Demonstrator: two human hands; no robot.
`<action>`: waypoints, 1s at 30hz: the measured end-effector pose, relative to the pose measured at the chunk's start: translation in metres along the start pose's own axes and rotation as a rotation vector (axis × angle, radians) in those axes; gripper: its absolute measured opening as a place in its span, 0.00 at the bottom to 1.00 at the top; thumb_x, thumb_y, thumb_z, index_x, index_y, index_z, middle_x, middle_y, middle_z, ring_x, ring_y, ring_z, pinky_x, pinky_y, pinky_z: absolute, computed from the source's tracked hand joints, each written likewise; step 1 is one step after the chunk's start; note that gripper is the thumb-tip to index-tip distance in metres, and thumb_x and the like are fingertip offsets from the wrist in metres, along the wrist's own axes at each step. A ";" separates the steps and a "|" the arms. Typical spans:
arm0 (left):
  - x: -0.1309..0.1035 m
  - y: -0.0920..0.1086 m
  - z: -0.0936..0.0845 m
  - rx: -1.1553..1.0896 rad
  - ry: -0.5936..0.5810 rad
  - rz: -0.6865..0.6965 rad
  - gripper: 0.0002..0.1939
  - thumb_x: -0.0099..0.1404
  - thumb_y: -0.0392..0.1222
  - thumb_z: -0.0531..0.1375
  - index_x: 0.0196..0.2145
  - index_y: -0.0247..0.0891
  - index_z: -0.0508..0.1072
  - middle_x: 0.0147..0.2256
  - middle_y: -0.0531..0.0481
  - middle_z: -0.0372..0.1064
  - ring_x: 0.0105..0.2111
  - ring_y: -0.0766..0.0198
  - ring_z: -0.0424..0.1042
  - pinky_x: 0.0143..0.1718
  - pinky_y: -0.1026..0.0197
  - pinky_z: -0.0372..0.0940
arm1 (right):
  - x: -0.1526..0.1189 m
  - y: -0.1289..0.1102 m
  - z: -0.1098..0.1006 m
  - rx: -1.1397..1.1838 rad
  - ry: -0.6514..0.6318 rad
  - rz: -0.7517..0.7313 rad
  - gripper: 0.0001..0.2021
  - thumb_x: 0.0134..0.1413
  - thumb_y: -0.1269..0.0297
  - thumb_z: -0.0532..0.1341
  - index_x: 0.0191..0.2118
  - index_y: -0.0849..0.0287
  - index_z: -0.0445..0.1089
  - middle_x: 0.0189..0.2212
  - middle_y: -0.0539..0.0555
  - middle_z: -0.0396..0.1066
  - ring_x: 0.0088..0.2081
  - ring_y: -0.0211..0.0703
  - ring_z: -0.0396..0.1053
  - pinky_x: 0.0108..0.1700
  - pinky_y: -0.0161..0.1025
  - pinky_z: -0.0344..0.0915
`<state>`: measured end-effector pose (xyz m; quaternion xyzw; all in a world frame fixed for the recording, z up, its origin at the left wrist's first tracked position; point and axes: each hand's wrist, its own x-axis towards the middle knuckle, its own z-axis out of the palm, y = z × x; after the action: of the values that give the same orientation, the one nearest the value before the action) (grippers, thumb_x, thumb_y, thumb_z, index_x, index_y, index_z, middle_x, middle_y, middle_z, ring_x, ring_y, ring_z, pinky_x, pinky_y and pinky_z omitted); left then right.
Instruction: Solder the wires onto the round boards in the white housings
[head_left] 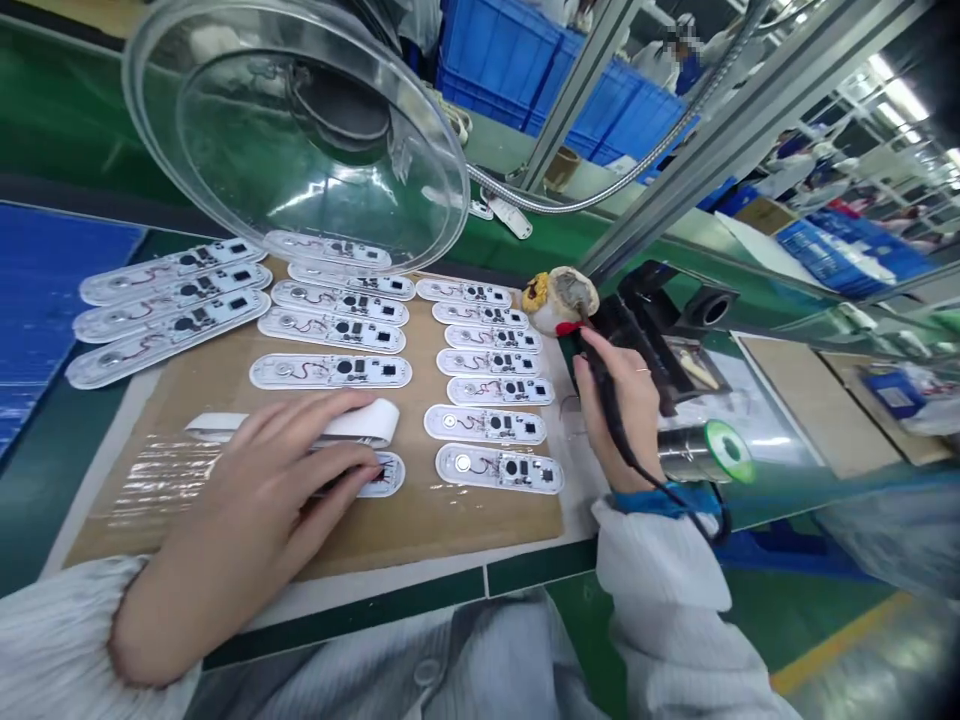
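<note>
My left hand (277, 485) is closed over a white oblong casing (381, 422) tilted on its edge. Its thumb and index fingertip meet at the end of a circuit-board casing (390, 475) with small dark wires; most of that piece is hidden. In my right hand (626, 405) is a soldering iron (606, 385) with a black cord, gripped like a pen. The iron's tip end reaches into a pale, stained cleaning pot (571, 298) with yellow material at its side. Several white casings with boards and red wires, such as one casing (499, 468), lie in columns on a cardboard sheet (480, 520).
A round clear magnifier lens (300, 210) hangs over the back left. Right of my right hand are a solder wire spool (705, 452) and a black stand (652, 320). A metal post (720, 150) rises behind. Blue crates (517, 60) and other people are farther back.
</note>
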<state>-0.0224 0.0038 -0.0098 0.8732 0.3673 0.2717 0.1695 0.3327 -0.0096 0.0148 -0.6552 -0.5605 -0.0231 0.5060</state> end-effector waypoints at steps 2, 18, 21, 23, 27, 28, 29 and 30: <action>0.003 0.005 -0.001 0.009 -0.010 -0.005 0.11 0.79 0.45 0.55 0.42 0.48 0.77 0.66 0.51 0.66 0.64 0.47 0.66 0.62 0.41 0.59 | -0.006 -0.006 0.004 0.074 0.039 0.011 0.13 0.61 0.56 0.72 0.49 0.52 0.82 0.38 0.52 0.77 0.39 0.44 0.73 0.45 0.43 0.70; 0.009 0.015 -0.006 0.046 -0.069 -0.065 0.13 0.78 0.43 0.55 0.39 0.44 0.78 0.64 0.47 0.67 0.65 0.45 0.65 0.66 0.36 0.57 | -0.090 -0.058 0.024 0.378 -0.313 0.065 0.08 0.70 0.61 0.64 0.39 0.52 0.81 0.31 0.49 0.81 0.20 0.36 0.68 0.32 0.39 0.76; 0.010 0.018 -0.007 0.070 -0.075 -0.068 0.12 0.78 0.42 0.55 0.38 0.43 0.78 0.63 0.45 0.68 0.65 0.45 0.65 0.66 0.35 0.57 | -0.090 -0.057 0.025 0.390 -0.324 0.067 0.07 0.70 0.62 0.64 0.40 0.51 0.81 0.33 0.49 0.82 0.20 0.36 0.69 0.34 0.39 0.77; 0.011 0.019 -0.007 0.083 -0.078 -0.062 0.11 0.77 0.42 0.56 0.39 0.42 0.77 0.63 0.44 0.67 0.65 0.44 0.65 0.66 0.34 0.57 | -0.090 -0.057 0.024 0.389 -0.330 0.060 0.07 0.70 0.62 0.64 0.40 0.51 0.81 0.33 0.49 0.81 0.20 0.36 0.69 0.33 0.40 0.77; 0.012 0.021 -0.006 0.100 -0.090 -0.054 0.11 0.77 0.41 0.55 0.39 0.40 0.76 0.63 0.42 0.67 0.65 0.45 0.64 0.66 0.34 0.57 | -0.090 -0.058 0.020 0.385 -0.369 0.010 0.06 0.69 0.63 0.65 0.42 0.51 0.81 0.30 0.48 0.80 0.22 0.37 0.70 0.33 0.39 0.75; 0.012 0.021 -0.006 0.105 -0.091 -0.057 0.11 0.77 0.41 0.55 0.39 0.40 0.76 0.63 0.42 0.67 0.65 0.45 0.64 0.67 0.34 0.57 | -0.090 -0.058 0.020 0.388 -0.381 -0.009 0.06 0.69 0.64 0.64 0.42 0.51 0.81 0.29 0.48 0.79 0.22 0.37 0.71 0.33 0.39 0.75; 0.013 0.022 -0.006 0.109 -0.089 -0.060 0.11 0.77 0.41 0.55 0.39 0.40 0.76 0.63 0.42 0.66 0.65 0.45 0.64 0.67 0.33 0.57 | -0.090 -0.059 0.020 0.394 -0.395 -0.028 0.06 0.69 0.65 0.64 0.43 0.51 0.80 0.29 0.47 0.79 0.23 0.37 0.71 0.33 0.38 0.74; 0.013 0.022 -0.006 0.112 -0.087 -0.063 0.11 0.77 0.41 0.55 0.39 0.40 0.76 0.63 0.42 0.66 0.65 0.45 0.64 0.67 0.33 0.57 | -0.090 -0.059 0.020 0.402 -0.408 -0.047 0.06 0.69 0.66 0.65 0.44 0.51 0.80 0.29 0.47 0.79 0.23 0.37 0.71 0.32 0.38 0.73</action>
<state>-0.0059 -0.0011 0.0106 0.8804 0.4013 0.2071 0.1446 0.2443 -0.0683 -0.0113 -0.5198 -0.6590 0.2093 0.5017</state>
